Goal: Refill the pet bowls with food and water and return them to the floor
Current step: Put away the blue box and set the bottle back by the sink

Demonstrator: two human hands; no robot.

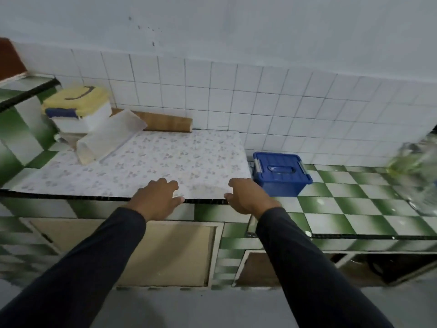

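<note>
No brand, label or writing can be read anywhere; the dark curved mark on the yellow lid is too blurred to tell.

The surface is a kitchen counter tiled in green and white checks (354, 204), with a black strip along its front edge. A white sheet printed with small grey flowers (165, 162) covers the left part of the counter. Behind runs a wall of white square tiles (260, 102), with plain pale paint above it. At the back left stands a white plastic box with a yellow lid and a blue latch (78, 107), and just in front of it lies a white folded cloth or paper bundle (111, 136), tilted across the corner of the sheet. A brown wooden board (165, 123) lies against the wall behind the sheet. Below the counter are beige cupboard doors (165, 254), and the floor is grey.

A blue plastic storage box with a handled lid and grey side clips (281, 174) sits on the tiles just beside the right edge of the sheet. At the far right edge a clear bottle holding yellowish liquid (411, 162) shows only as a blur.

The left hand (156, 197) rests at the front edge of the sheet, fingers loosely bent, gripping nothing. The right hand (248, 197), near the blue box but apart from it, is likewise loosely curled and holds nothing. Both arms wear dark long sleeves (307, 268). I cannot see any pet bowl in this view.
</note>
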